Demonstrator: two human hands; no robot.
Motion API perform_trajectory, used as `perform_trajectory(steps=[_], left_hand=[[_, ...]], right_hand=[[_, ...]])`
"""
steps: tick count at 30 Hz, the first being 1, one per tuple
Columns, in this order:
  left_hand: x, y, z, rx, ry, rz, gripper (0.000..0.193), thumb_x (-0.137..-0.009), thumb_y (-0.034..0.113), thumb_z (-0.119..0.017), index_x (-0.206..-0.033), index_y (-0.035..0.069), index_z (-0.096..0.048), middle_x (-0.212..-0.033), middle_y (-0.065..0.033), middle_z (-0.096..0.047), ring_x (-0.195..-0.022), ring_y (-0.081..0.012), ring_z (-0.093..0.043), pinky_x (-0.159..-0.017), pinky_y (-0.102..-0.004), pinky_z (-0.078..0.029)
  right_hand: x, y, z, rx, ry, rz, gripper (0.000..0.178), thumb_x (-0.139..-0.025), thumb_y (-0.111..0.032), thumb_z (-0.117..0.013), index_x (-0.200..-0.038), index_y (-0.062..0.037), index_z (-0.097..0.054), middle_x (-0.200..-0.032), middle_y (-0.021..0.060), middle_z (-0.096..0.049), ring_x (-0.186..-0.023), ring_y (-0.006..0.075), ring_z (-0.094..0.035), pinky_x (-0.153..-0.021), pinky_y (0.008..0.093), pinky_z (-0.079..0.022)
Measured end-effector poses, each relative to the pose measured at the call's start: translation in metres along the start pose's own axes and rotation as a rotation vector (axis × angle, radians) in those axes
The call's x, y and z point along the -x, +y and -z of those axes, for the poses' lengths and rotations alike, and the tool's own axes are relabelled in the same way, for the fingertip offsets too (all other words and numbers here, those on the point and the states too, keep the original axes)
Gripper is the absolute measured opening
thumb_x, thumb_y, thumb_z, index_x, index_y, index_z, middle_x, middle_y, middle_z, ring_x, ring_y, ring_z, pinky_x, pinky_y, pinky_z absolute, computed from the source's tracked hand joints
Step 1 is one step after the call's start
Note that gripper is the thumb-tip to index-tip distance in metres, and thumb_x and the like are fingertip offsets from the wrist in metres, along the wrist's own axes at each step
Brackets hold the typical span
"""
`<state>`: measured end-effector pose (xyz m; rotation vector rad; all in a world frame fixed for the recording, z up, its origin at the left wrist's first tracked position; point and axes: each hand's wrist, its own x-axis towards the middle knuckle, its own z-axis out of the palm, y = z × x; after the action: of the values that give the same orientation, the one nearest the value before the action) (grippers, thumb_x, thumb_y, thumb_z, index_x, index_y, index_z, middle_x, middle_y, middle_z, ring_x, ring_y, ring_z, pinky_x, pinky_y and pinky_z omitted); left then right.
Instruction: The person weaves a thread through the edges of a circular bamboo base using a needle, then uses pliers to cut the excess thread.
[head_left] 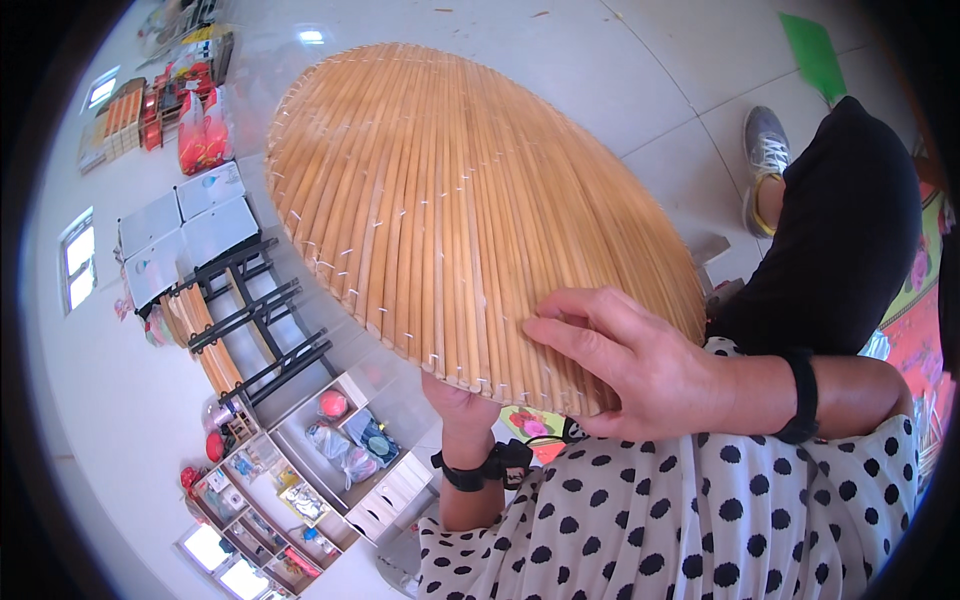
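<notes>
A large round mat [450,190] of straw-coloured stalks laid side by side is tilted in front of me. Short white stitches cross its face in lines and run along its rim. My left hand [455,400] holds the mat from beneath at its near left edge; its fingers are hidden behind the stalks. On the upper face, near the edge closest to me, lies my right hand [630,360]. Its bent fingertips press on the stalks, and the thumb side meets the rim. Both wrists wear black bands.
A shelf unit [270,440] with small goods stands at the left, beside black metal frames [255,310] and pale boxes [190,220]. Red bags [203,130] lie farther off. My trousered leg [850,220] and grey shoe [765,150] are on the right, near a green flat piece [812,55].
</notes>
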<state>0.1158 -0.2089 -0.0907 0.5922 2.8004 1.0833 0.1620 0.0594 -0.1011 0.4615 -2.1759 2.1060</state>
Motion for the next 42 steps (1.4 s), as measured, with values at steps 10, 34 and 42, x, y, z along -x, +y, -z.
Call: perform_trajectory(steps=[10, 34, 42], left_hand=[[0.0, 0.001, -0.002, 0.061, 0.014, 0.004, 0.048, -0.083, 0.025, -0.078, -0.123, 0.002, -0.064, -0.124, -0.0127, -0.068, -0.112, -0.0262, -0.066, -0.098, -0.0388, -0.05], [0.0, -0.013, 0.004, 0.031, 0.052, 0.014, 0.052, -0.086, 0.026, -0.076, -0.127, -0.002, -0.06, -0.123, -0.014, -0.068, -0.109, -0.0234, -0.068, -0.096, -0.0375, -0.051], [0.002, -0.005, 0.0, 0.137, 0.083, 0.131, 0.052, -0.086, 0.023, -0.076, -0.13, -0.001, -0.059, -0.125, -0.013, -0.067, -0.11, -0.0219, -0.067, -0.097, -0.0369, -0.051]], right_hand=[[0.0, -0.001, -0.001, -0.015, 0.004, 0.02, 0.075, -0.067, -0.001, -0.077, -0.136, 0.0038, -0.049, -0.13, 0.0225, -0.046, -0.118, 0.0396, -0.052, -0.097, 0.0413, -0.05], [0.009, 0.004, 0.006, -0.069, -0.034, -0.064, 0.05, -0.065, -0.014, -0.088, -0.103, -0.0057, -0.056, -0.115, 0.0129, -0.053, -0.104, 0.0308, -0.058, -0.083, 0.0364, -0.053], [0.006, 0.002, 0.008, -0.095, -0.024, -0.04, 0.042, -0.069, -0.01, -0.083, -0.099, -0.0043, -0.055, -0.107, 0.0136, -0.05, -0.099, 0.0323, -0.057, -0.083, 0.0382, -0.053]])
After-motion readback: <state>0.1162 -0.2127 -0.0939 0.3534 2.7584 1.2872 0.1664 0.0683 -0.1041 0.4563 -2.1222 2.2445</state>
